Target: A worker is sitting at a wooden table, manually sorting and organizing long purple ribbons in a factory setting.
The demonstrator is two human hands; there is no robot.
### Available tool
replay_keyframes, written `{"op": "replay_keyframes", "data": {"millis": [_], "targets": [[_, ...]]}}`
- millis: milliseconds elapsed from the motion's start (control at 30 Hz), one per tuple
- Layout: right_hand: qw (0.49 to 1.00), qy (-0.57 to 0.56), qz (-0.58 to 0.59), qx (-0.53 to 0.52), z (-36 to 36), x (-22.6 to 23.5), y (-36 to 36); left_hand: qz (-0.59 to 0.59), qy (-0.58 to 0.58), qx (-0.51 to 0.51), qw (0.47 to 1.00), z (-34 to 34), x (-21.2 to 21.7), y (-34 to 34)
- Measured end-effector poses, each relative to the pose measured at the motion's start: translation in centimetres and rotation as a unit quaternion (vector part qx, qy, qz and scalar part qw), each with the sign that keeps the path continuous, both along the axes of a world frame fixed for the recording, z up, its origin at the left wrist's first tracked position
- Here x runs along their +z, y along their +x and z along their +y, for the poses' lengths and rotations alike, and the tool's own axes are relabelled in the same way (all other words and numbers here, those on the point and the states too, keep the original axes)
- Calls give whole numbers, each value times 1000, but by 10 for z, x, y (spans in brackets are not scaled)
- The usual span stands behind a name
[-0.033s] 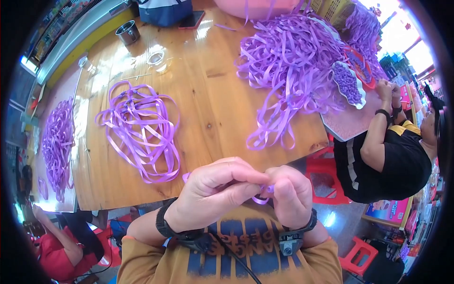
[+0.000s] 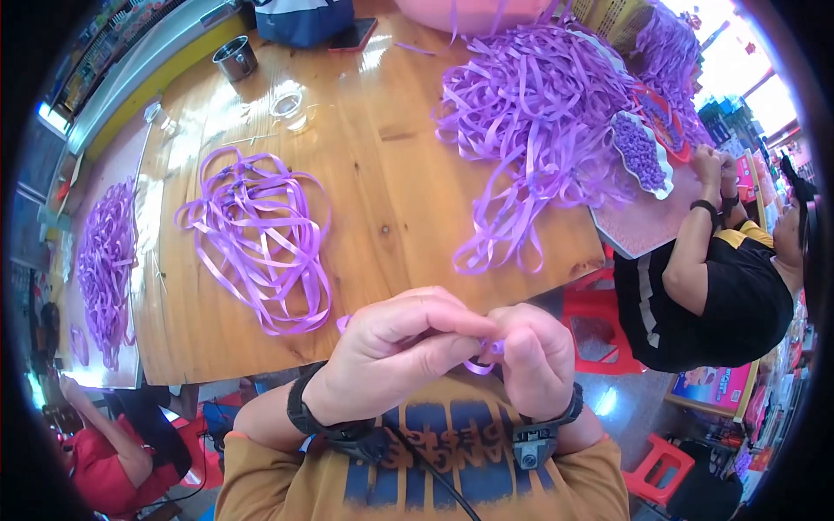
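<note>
In front of my chest, close to the table's front edge, my two hands meet at the fingertips. My left hand (image 2: 404,352) pinches a purple ribbon (image 2: 479,368), which loops down below the fingers. Opposite it, my right hand (image 2: 537,360) has thumb and fingers closed on a small purple bead-like piece (image 2: 498,346) at the ribbon. The fingers partly hide how ribbon and piece join. A loose bundle of ribbon loops (image 2: 291,239) lies on the wooden table left of my hands. A much larger ribbon heap (image 2: 539,104) hangs over the table's right side.
A scalloped white dish of purple beads (image 2: 638,156) and a red tray (image 2: 660,122) stand right of the heap. More ribbon (image 2: 106,269) lies far left. A metal cup (image 2: 234,59), clear plastic cup (image 2: 287,106) and phone (image 2: 354,35) sit behind. Co-workers (image 2: 721,278) sit at both sides.
</note>
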State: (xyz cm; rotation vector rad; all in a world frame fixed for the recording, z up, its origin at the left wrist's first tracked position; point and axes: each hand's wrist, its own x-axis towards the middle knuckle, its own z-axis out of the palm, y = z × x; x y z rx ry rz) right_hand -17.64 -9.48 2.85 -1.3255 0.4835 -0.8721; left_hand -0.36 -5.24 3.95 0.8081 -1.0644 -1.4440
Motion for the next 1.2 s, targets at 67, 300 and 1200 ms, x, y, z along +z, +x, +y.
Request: {"op": "replay_keyframes", "data": {"millis": [67,300,1200], "targets": [[1000,5,0,-2,4,1,0,26,-7,-9,1000,2,0,-2],[1000,6,9,-4,3,-1,3,137,68,-21,988,2,-2,-5],[998,1,57,5,1,-4,2,35,74,2,997,5,-7,1]]}}
